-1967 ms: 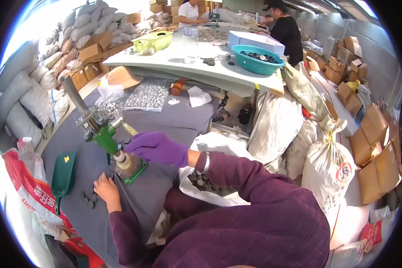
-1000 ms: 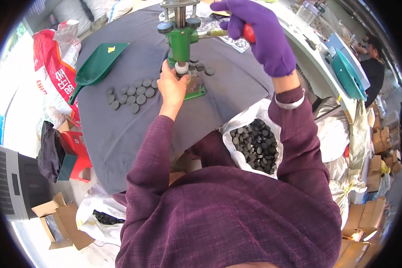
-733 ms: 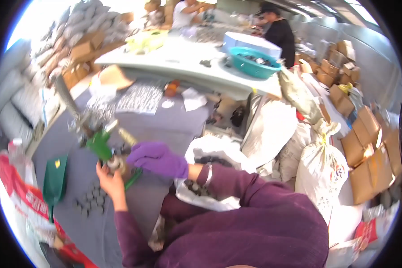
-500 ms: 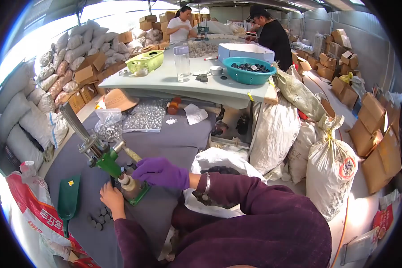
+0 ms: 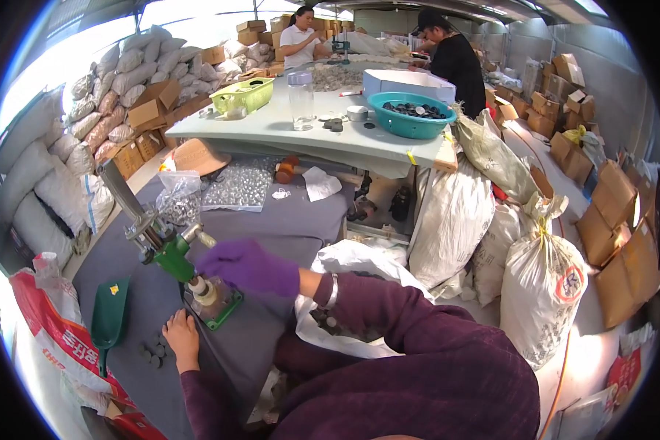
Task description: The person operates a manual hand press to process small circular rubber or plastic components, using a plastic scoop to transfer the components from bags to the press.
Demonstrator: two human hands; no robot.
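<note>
Left fingers (image 5: 174, 323), parted, are resting sensibly clear, left of green press (image 5: 173, 259); gloved right hand (image 5: 242, 265), grip unclear to me.

The left hand (image 5: 182, 336), at the white fitting (image 5: 197, 284) of the press (image 5: 173, 260) a second ago, now lies on the cloth (image 5: 271, 323) between the press and the discs (image 5: 156, 352) to its left. Over the last half second, the purple-gloved right hand (image 5: 251, 265) has shifted slightly left, its blurred fingers now closer to the press. The view, turned down toward the lap a second ago, now takes in the far table (image 5: 235, 132) and two people (image 5: 455, 62) beyond it.
</note>
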